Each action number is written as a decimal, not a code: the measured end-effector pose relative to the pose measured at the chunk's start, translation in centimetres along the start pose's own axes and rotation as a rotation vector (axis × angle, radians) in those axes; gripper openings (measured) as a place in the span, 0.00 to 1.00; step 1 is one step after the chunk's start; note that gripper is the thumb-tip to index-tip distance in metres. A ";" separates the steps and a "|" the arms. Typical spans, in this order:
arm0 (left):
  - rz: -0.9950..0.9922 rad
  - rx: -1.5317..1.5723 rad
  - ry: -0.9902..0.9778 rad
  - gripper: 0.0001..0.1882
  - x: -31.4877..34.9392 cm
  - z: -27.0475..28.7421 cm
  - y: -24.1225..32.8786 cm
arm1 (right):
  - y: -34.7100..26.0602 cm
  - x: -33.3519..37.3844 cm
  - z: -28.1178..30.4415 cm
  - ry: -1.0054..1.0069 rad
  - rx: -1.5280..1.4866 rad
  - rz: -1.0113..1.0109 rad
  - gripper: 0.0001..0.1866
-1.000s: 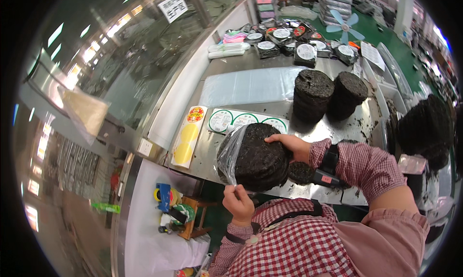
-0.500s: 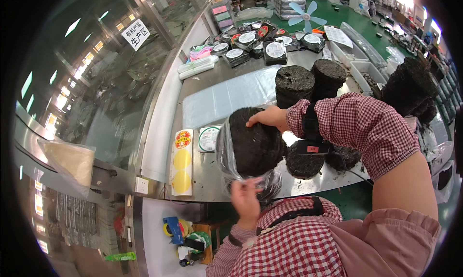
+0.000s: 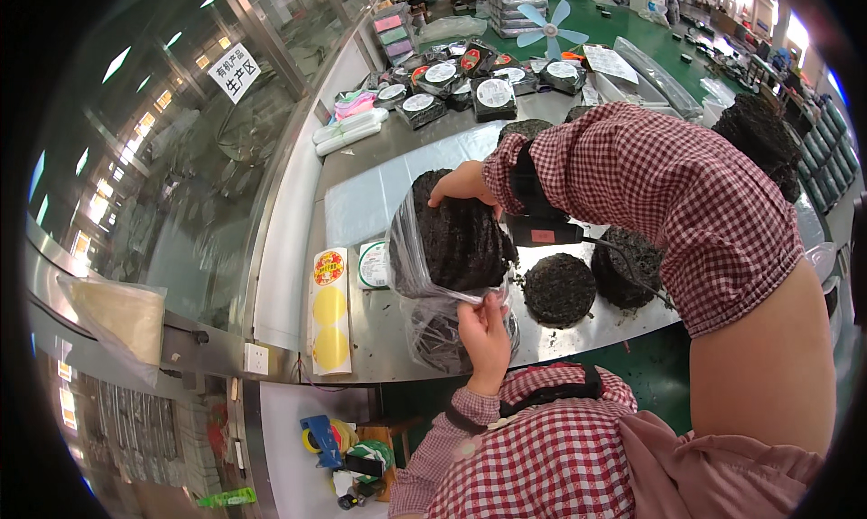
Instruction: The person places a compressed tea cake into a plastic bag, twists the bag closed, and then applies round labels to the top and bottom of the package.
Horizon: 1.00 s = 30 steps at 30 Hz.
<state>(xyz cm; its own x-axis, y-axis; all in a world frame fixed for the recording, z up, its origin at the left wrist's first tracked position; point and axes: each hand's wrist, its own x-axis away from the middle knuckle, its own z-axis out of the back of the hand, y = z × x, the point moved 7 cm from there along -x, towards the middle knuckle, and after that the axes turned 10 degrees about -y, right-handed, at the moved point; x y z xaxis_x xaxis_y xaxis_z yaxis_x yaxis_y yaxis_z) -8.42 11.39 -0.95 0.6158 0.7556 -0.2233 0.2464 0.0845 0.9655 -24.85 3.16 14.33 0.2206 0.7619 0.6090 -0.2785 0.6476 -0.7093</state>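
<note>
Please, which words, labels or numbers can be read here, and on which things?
White sign on glass: large dark characters, legible; I do not copy wording.
Round white labels on black packs: too small.
Red sticker, green-ringed label: too small.
White sheet, green packet: too small.
Red wrist tag: too blurred.

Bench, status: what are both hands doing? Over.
Right hand grips dark stack near top. Left hand pinches clear film at stack's lower edge. Film covers stack's left side. Bare dark disc nearby, right, clear of hands.

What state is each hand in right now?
Left hand: closed, pinching the edge of the clear plastic.
Right hand: holding the dark stack, thumb against it.
</note>
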 end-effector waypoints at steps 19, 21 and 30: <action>-0.157 -0.143 -0.008 0.10 -3.7 -4.4 5.8 | -3.3 -0.8 -0.1 0.245 -0.039 0.150 0.47; -0.162 -0.039 0.029 0.10 -3.7 -3.7 6.9 | -2.1 -1.1 -1.1 0.232 -0.203 0.161 0.51; -0.084 0.183 0.258 0.13 -3.7 3.2 13.1 | -5.4 2.4 -1.1 0.289 0.568 0.539 0.62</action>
<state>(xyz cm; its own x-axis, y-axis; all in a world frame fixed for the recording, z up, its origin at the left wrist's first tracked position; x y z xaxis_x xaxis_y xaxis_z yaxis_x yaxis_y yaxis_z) -5.09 7.62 12.15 0.3836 0.8924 -0.2378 0.4331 0.0536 0.8997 -21.75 1.47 19.24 0.1320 0.9890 0.0672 -0.8266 0.1472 -0.5433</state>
